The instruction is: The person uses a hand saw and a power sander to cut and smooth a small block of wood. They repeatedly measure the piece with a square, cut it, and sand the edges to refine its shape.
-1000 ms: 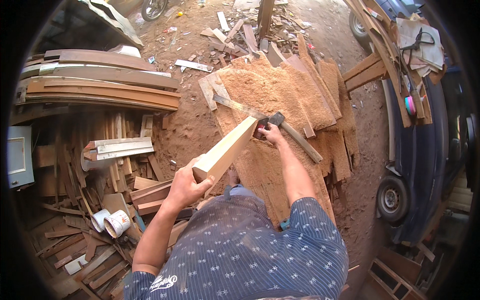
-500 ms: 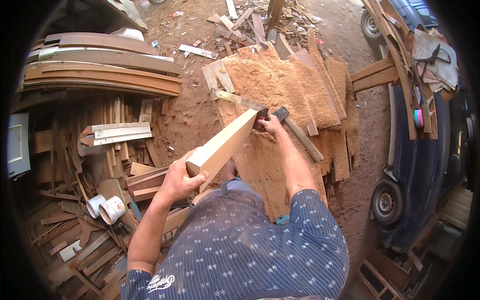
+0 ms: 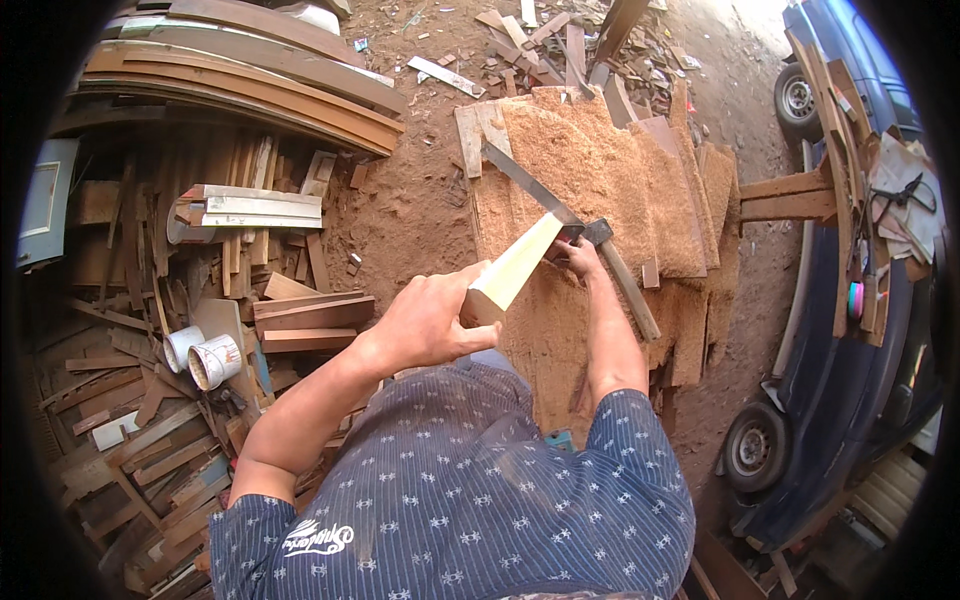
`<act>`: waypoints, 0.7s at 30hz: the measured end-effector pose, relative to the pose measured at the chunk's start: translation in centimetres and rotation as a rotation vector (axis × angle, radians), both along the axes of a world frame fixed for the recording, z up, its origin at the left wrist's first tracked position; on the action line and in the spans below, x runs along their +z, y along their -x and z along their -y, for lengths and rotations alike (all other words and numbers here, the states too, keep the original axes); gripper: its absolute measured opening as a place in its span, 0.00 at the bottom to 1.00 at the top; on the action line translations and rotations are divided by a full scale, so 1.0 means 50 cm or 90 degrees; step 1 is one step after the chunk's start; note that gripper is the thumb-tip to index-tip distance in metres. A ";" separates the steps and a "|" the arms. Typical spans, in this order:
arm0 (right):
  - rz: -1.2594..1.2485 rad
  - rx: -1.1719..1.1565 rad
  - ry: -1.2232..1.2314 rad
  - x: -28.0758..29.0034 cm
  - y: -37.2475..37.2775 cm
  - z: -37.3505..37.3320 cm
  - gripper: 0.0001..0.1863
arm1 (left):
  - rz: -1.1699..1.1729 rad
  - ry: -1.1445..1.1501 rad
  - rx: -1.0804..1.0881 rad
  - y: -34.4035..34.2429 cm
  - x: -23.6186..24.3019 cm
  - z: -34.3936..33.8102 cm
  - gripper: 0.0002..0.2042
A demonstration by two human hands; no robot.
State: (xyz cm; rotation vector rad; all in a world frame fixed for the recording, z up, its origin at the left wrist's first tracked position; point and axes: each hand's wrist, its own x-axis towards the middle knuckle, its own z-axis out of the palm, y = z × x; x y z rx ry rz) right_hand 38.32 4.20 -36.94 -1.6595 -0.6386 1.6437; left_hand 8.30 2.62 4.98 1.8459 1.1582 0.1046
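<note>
A thick, pale length of wood [image 3: 522, 262] is held up in front of me, its near end close to my belly. My left hand [image 3: 425, 318] grips that near end, with the thumb over the end face. At the far end, my right hand [image 3: 580, 258] holds a try square [image 3: 525, 182] by its dark stock, and its metal blade sticks out to the far left. The square lies against or right beside the wood's end; exact contact is hidden. Just right of this hand, a hammer [image 3: 630, 290] with a wooden handle rests on the sawdust.
Sawdust covers the boards of a work surface [image 3: 670, 200]. Long planks [image 3: 250, 75] are stacked at the far left, above offcuts. Two white buckets [image 3: 214, 362] stand on the left. A blue vehicle [image 3: 815, 360] and a wooden stand [image 3: 790, 195] are on the right.
My left hand has swung the wood's near end rightward, so the piece is seen more end-on. The square's blade has tilted more steeply. My view has shifted a little.
</note>
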 end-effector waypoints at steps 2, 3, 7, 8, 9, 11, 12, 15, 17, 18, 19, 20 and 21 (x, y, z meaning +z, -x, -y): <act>0.003 -0.006 -0.012 -0.001 0.001 0.001 0.19 | -0.006 0.020 0.000 0.000 0.005 -0.012 0.32; 0.002 -0.008 -0.017 -0.002 0.004 0.003 0.19 | -0.010 0.015 -0.006 0.002 0.003 -0.015 0.32; -0.046 -0.166 -0.030 -0.003 -0.009 0.022 0.18 | -0.015 -0.014 -0.031 0.007 -0.006 -0.023 0.32; -0.039 -0.215 -0.064 -0.002 -0.020 0.026 0.15 | -0.014 -0.024 -0.037 0.008 -0.007 -0.024 0.32; -0.067 -0.264 -0.037 0.044 -0.015 0.030 0.16 | -0.022 -0.041 -0.041 0.012 -0.010 -0.020 0.32; -0.017 -0.269 0.062 0.103 -0.038 0.045 0.23 | -0.025 -0.074 -0.075 0.013 -0.014 -0.027 0.33; 0.197 -0.153 0.012 0.122 -0.026 0.056 0.26 | -0.019 -0.083 -0.091 0.019 -0.019 -0.035 0.34; 0.648 0.165 -0.188 0.263 0.064 0.074 0.29 | 0.016 -0.066 -0.099 0.044 -0.025 -0.061 0.34; 0.712 0.282 -0.368 0.327 0.115 0.082 0.27 | 0.055 -0.059 -0.135 0.050 -0.019 -0.091 0.33; 0.657 0.292 -0.380 0.325 0.109 0.082 0.26 | 0.075 -0.057 -0.156 0.053 -0.015 -0.108 0.33; 0.602 0.301 -0.396 0.323 0.095 0.067 0.26 | 0.076 -0.015 -0.135 0.054 -0.007 -0.122 0.33; 0.547 0.310 -0.412 0.320 0.089 0.060 0.25 | 0.106 -0.040 -0.100 0.053 -0.004 -0.128 0.32; 0.493 0.272 -0.365 0.333 0.094 0.058 0.21 | 0.067 -0.279 -0.079 0.052 -0.007 -0.135 0.31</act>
